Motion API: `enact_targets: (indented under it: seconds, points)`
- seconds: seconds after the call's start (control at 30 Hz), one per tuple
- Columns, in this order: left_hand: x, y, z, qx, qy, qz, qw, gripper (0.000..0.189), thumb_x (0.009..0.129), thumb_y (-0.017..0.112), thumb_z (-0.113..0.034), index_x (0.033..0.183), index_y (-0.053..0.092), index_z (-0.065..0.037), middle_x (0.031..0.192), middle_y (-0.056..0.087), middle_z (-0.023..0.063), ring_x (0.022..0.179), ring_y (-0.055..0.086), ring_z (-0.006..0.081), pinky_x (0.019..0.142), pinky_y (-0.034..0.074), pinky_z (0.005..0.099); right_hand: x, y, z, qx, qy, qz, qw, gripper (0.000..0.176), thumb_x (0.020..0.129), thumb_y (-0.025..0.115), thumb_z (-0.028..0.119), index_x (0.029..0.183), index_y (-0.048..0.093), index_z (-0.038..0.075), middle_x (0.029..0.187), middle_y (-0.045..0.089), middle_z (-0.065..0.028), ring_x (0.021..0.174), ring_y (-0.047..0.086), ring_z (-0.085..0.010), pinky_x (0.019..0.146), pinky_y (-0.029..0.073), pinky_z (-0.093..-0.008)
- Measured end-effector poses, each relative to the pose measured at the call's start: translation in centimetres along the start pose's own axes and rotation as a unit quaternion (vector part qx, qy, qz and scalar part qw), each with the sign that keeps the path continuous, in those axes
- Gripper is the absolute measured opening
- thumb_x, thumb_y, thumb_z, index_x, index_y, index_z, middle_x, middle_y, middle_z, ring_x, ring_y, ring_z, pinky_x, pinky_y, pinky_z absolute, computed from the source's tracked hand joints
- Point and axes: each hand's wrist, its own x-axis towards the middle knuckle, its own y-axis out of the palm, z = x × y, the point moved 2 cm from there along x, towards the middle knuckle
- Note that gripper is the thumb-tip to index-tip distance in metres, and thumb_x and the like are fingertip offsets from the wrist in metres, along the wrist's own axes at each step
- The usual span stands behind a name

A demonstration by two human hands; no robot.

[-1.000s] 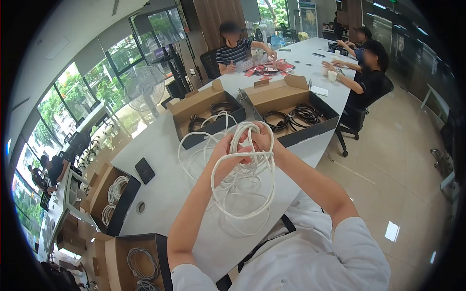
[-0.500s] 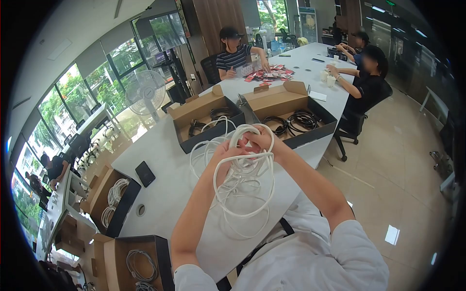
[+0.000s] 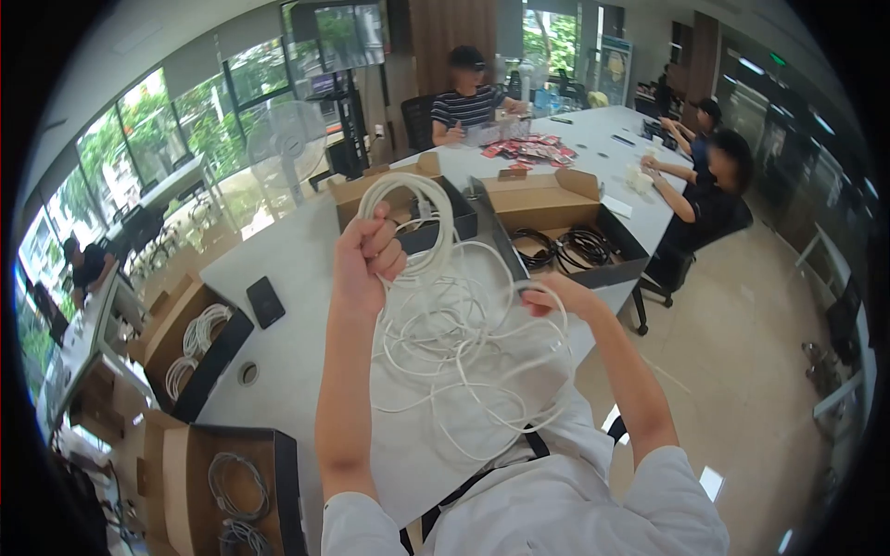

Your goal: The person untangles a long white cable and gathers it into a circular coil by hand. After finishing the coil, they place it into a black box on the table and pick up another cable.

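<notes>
My left hand [image 3: 366,252] is closed around a coiled bundle of white cable [image 3: 443,218], raised above the table. Loose loops of the same white cable [image 3: 454,338] spread over the table below and between my hands. To the right, my right hand [image 3: 554,295] has its fingers curled together on a strand of the white cable, near the front edge of a box with black cables [image 3: 582,248]. Another open box [image 3: 454,222] stands just behind the raised coil, partly hidden by it.
On the white table [image 3: 306,371] lie a black phone [image 3: 265,302] and, at the left, a box of white cables [image 3: 199,338]. A box of grey cables [image 3: 243,500] is at the lower left. Red packets [image 3: 530,150] lie near a seated person [image 3: 464,107]; others sit at the right.
My hands have moved apart: the left went left and up with the coil, the right moved right and down. More loose cable shows between them. The camera view has shifted slightly.
</notes>
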Motion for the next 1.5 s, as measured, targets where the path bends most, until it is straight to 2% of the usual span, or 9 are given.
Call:
enact_targets:
  seconds: [0.13, 0.27, 0.43, 0.67, 0.73, 0.93, 1.07, 1.3, 1.5]
  points:
    - [-1.0, 0.1, -1.4, 0.117, 0.008, 0.003, 0.993, 0.007, 0.086, 0.044, -0.009, 0.091, 0.048, -0.009, 0.055, 0.026, -0.0078, 0.041, 0.023, 0.004, 0.039, 0.021, 0.0236, -2.2, -2.1, 0.1, -0.124, 0.079, -0.189, 0.971, 0.014, 0.086, 0.064, 0.013, 0.089, 0.067, -0.001, 0.065, 0.064, -0.0053, 0.056, 0.06, -0.0117, 0.054, 0.049, -0.0247]
    - [-1.9, 1.3, -0.8, 0.242, -0.068, 0.02, 0.968, 0.006, 0.084, 0.046, -0.006, 0.088, 0.049, -0.008, 0.056, 0.027, -0.0081, 0.042, 0.023, 0.0025, 0.04, 0.019, 0.0224, -4.2, -2.8, 8.1, -0.152, -0.179, -0.36, 0.903, 0.022, 0.085, 0.065, 0.008, 0.106, 0.065, 0.0, 0.08, 0.067, -0.0058, 0.07, 0.062, -0.0101, 0.059, 0.05, -0.0245]
    - [-2.0, 3.5, 2.0, 0.335, -0.145, 0.099, 0.926, 0.005, 0.081, 0.048, -0.004, 0.084, 0.048, -0.008, 0.057, 0.029, -0.0086, 0.046, 0.024, 0.0015, 0.041, 0.02, 0.0216, -4.8, 2.6, 18.7, -0.154, -0.381, -0.281, 0.867, 0.045, 0.081, 0.072, 0.016, 0.121, 0.057, 0.002, 0.1, 0.066, -0.0072, 0.09, 0.061, -0.0181, 0.082, 0.048, -0.0335]
    - [-2.4, 3.3, 2.1, 0.428, -0.071, 0.075, 0.898, 0.015, 0.082, 0.053, -0.007, 0.094, 0.06, -0.004, 0.062, 0.045, -0.0051, 0.051, 0.037, 0.004, 0.046, 0.031, 0.0224, -2.4, 5.4, 18.9, 0.078, -0.158, -0.029, 0.984, 0.017, 0.091, 0.06, 0.014, 0.102, 0.062, 0.001, 0.078, 0.061, -0.0013, 0.063, 0.057, -0.009, 0.058, 0.046, -0.0249]
    - [-2.3, 3.8, 2.8, 0.513, 0.038, 0.058, 0.855, 0.022, 0.081, 0.059, -0.01, 0.102, 0.062, -0.004, 0.067, 0.053, -0.0031, 0.056, 0.045, 0.0055, 0.051, 0.037, 0.0217, -2.8, 6.1, 18.5, 0.115, -0.177, -0.078, 0.974, 0.015, 0.095, 0.052, 0.013, 0.098, 0.063, 0.002, 0.069, 0.056, 0.0022, 0.053, 0.052, -0.0043, 0.049, 0.041, -0.0211]
    - [-2.0, 3.7, 3.7, 0.553, 0.0, 0.212, 0.806, 0.036, 0.077, 0.074, -0.014, 0.11, 0.063, -0.003, 0.095, 0.064, 0.0014, 0.095, 0.057, 0.0097, 0.083, 0.045, 0.0266, -6.1, 6.1, 15.1, 0.196, -0.183, -0.213, 0.94, 0.018, 0.095, 0.055, 0.017, 0.099, 0.063, 0.001, 0.063, 0.054, 0.0024, 0.052, 0.052, -0.0053, 0.051, 0.043, -0.022]
    - [-1.1, 0.5, 6.6, 0.521, -0.198, 0.314, 0.769, 0.04, 0.086, 0.068, -0.021, 0.122, 0.06, -0.005, 0.111, 0.064, 0.004, 0.101, 0.056, 0.0112, 0.089, 0.044, 0.0285, -7.4, 5.0, 12.4, 0.274, -0.206, -0.297, 0.891, 0.021, 0.095, 0.057, 0.02, 0.1, 0.064, 0.001, 0.058, 0.051, 0.0019, 0.05, 0.05, -0.0063, 0.053, 0.046, -0.0237]
    - [-0.7, 2.5, 10.0, 0.366, -0.04, 0.218, 0.904, 0.034, 0.1, 0.046, -0.029, 0.113, 0.062, -0.002, 0.103, 0.064, 0.0032, 0.093, 0.056, 0.0108, 0.089, 0.041, 0.0277, -6.8, 4.9, 11.5, 0.416, -0.222, -0.377, 0.797, 0.022, 0.096, 0.056, 0.023, 0.102, 0.063, 0.002, 0.055, 0.046, 0.0027, 0.051, 0.049, -0.008, 0.057, 0.048, -0.0276]
    - [-2.0, 4.6, 9.7, 0.268, -0.074, 0.134, 0.951, 0.037, 0.097, 0.047, -0.036, 0.112, 0.055, -0.004, 0.095, 0.062, 0.0036, 0.086, 0.058, 0.0111, 0.08, 0.043, 0.027, -6.2, 6.0, 11.4, 0.343, -0.223, -0.378, 0.83, 0.023, 0.097, 0.054, 0.022, 0.103, 0.062, 0.002, 0.057, 0.048, 0.0026, 0.048, 0.047, -0.0072, 0.052, 0.045, -0.0241]
